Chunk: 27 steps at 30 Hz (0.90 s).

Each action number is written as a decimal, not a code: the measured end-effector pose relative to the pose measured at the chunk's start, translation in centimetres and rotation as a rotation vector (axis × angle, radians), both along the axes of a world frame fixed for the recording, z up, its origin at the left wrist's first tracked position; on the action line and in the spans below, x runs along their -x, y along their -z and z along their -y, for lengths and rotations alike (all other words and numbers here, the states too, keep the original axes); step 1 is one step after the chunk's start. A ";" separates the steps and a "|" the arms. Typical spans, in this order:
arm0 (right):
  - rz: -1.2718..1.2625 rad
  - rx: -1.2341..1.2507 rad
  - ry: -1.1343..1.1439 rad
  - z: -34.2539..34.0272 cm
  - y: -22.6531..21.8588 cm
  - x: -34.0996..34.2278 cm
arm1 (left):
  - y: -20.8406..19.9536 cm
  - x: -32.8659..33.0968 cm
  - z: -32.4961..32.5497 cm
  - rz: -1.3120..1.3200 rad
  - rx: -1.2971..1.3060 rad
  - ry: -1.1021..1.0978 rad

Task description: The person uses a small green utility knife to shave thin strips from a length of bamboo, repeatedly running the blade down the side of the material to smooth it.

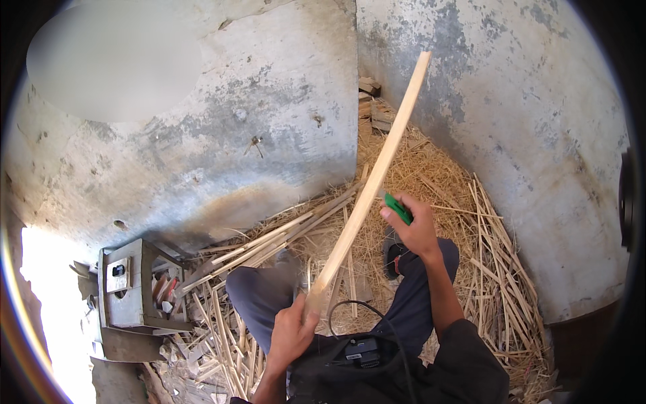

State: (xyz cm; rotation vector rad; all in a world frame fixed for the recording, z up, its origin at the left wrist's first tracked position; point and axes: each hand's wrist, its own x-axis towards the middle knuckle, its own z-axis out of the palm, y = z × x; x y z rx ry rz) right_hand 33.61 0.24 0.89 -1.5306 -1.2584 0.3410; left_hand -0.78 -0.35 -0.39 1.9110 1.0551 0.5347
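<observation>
A long, pale wooden strip [369,192] slants up and away from my lap toward the far wall. Its near end is gripped by my left hand [291,331], fingers wrapped round it. In my right hand [415,225] is a green-handled cutter knife [398,209], held close to the strip's right side around mid-length. The knife's blade is small and pale; I cannot tell whether it touches the wood.
A wooden stool [138,286] lies at the left by the bright opening. Loose strips [494,269] are heaped at the right, longer poles [282,232] at the left. Shavings [431,168] cover the floor between the walls. A black cable [367,304] loops over my lap.
</observation>
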 end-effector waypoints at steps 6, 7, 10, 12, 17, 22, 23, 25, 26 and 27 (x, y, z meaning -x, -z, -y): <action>0.135 -0.121 -0.251 0.5 0.9 1.6 | -0.3 0.1 -0.2 0.032 0.016 0.006; 0.134 -0.120 -0.250 0.6 0.9 1.5 | -0.4 0.1 -0.2 0.048 0.039 0.010; 0.113 -0.117 -0.299 0.8 0.6 1.3 | -0.4 0.1 -0.1 0.077 0.058 0.019; 0.085 -0.132 -0.279 0.8 0.6 1.4 | -0.4 0.1 -0.1 0.086 0.058 0.014; 0.163 -0.205 -0.305 0.7 0.0 1.3 | -0.4 0.1 -0.2 0.087 0.054 0.030; 0.215 -0.260 -0.339 0.8 -0.1 1.6 | -0.9 -0.1 -0.1 0.070 0.070 0.031; 0.232 -0.263 -0.348 0.8 -0.1 1.7 | -0.9 -0.1 0.0 0.069 0.069 0.030; 0.249 -0.268 -0.357 0.9 0.0 1.9 | -0.6 -0.2 0.1 0.098 0.074 0.036; 0.241 -0.263 -0.342 0.9 0.0 2.0 | -0.5 -0.1 0.1 0.097 0.074 0.035; 0.233 -0.259 -0.326 1.0 0.0 2.2 | -0.3 0.1 0.1 0.084 0.065 0.046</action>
